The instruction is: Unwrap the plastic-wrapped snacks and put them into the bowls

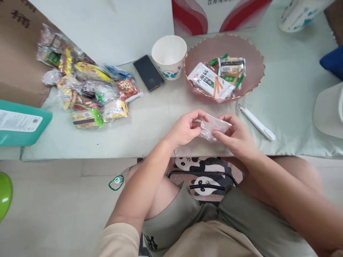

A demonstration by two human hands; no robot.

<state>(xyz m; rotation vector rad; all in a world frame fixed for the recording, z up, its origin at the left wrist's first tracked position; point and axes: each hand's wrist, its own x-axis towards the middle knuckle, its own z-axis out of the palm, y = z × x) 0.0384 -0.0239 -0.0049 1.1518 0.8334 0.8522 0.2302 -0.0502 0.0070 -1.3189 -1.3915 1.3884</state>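
A clear, crinkled plastic bag (214, 125) is stretched between my two hands above the table's front edge. My left hand (184, 128) has its fingers curled and pinches the bag's left side. The thumb and fingers of my right hand (237, 135) grip its right side. Just beyond my hands stands a pink bowl (252, 80) with a wavy gold rim, holding several wrapped snacks, among them a white snack packet (210, 80). To the right of my right hand lies a white utility knife (257, 122).
Several wrapped snacks (93, 89) are heaped on the left of the cloth-covered table (144, 125). A dark phone (148, 73) and a paper cup (169, 57) stand between heap and bowl. A cardboard box (21, 60), a teal container (24, 123) and a white container (329, 110) flank the sides.
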